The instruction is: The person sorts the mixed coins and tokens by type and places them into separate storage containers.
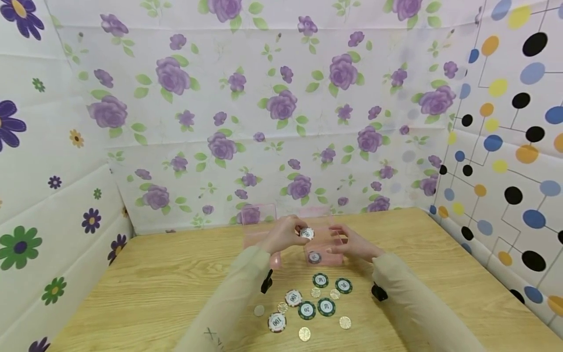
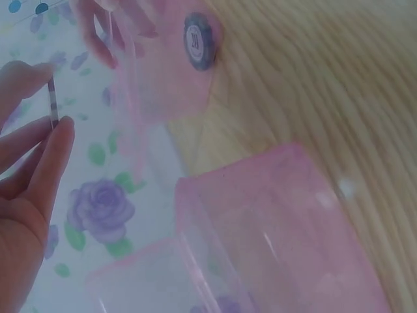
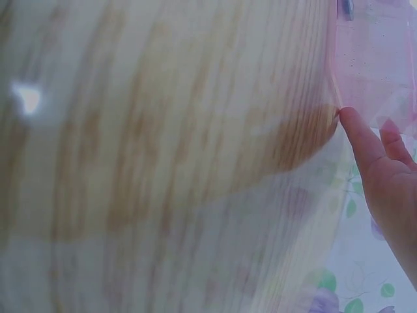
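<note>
My left hand (image 1: 285,232) pinches a white poker chip (image 1: 307,233) marked 100 between thumb and fingers, over the right-hand clear pink box (image 1: 331,259). In the left wrist view that poker chip (image 2: 53,101) appears edge-on at the fingertips. Inside the box, against its front wall, a dark poker chip (image 1: 314,257) marked 20 stands upright. My right hand (image 1: 355,243) holds the right side of this box, thumb toward the front and fingers farther back. In the right wrist view, fingertips meet the pink wall.
A second pink box (image 1: 258,238) with a raised lid stands to the left, partly behind my left hand. In front lie several green-edged chips (image 1: 326,307), white 100 chips (image 1: 277,322) and gold coins (image 1: 304,334). Patterned cloth walls (image 1: 281,146) enclose the wooden table (image 1: 176,283).
</note>
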`<state>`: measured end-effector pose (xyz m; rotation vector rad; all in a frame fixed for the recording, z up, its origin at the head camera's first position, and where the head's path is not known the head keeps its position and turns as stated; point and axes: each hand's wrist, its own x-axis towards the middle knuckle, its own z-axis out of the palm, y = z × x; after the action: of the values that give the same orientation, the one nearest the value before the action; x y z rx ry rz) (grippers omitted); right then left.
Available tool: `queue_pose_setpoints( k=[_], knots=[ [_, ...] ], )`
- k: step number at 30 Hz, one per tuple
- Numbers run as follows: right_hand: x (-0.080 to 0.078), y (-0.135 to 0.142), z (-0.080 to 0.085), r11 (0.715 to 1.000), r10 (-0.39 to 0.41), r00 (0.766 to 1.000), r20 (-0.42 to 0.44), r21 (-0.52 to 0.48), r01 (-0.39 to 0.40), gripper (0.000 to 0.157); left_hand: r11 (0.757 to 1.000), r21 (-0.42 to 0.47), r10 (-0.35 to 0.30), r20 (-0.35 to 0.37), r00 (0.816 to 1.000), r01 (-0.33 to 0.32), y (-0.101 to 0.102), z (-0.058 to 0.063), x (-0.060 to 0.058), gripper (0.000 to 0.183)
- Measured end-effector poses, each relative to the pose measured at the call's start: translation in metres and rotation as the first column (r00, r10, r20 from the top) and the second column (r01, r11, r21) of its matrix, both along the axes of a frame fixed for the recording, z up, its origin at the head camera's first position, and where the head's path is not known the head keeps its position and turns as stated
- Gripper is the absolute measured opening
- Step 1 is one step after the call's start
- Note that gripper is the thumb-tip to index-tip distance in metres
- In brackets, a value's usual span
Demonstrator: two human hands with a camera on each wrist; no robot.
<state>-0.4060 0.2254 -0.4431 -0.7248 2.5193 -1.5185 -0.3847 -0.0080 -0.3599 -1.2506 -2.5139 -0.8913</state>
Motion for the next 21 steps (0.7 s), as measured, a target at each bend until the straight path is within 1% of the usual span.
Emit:
queue_pose_setpoints(
  k=[4,7,10,12,13,16,19,21],
  knots=[
    [0.001,0.0,0.003,1.0,0.028,0.999,-0.029,0.005,-0.028,0.068,1.0,0.03,0.006,0.059,0.998,-0.008,0.005,-0.003,-0.003,0.028],
    [0.002,0.0,0.005,1.0,0.024,0.999,-0.035,0.014,-0.024,0.067,0.999,0.051,-0.004,0.129,0.992,-0.003,0.01,-0.006,-0.006,0.03],
    [0.003,0.0,0.007,1.0,0.009,1.0,-0.021,0.013,-0.008,0.066,0.998,0.066,-0.006,0.174,0.985,-0.006,0.015,-0.012,-0.009,0.029],
    [0.003,-0.001,0.005,1.0,0.002,1.0,-0.005,0.012,-0.002,0.066,0.997,0.075,-0.005,0.18,0.984,-0.009,0.018,-0.016,-0.011,0.026],
    [0.0,0.001,0.001,1.0,-0.004,1.0,-0.001,0.02,0.004,0.066,0.997,0.075,-0.003,0.171,0.985,-0.01,0.019,-0.018,-0.012,0.025],
    [-0.001,0.001,-0.001,1.0,-0.015,1.0,0.026,0.015,0.015,0.067,0.998,0.067,0.008,0.14,0.99,-0.017,0.022,-0.022,-0.014,0.025],
    [-0.002,0.002,-0.003,1.0,-0.007,1.0,0.005,0.03,0.007,0.066,0.998,0.066,0.016,0.121,0.992,-0.024,0.025,-0.024,-0.014,0.026],
    [0.001,0.001,0.001,1.0,0.005,1.0,-0.014,0.026,-0.004,0.066,0.998,0.063,0.021,0.121,0.992,-0.029,0.026,-0.025,-0.014,0.027]
  ],
)
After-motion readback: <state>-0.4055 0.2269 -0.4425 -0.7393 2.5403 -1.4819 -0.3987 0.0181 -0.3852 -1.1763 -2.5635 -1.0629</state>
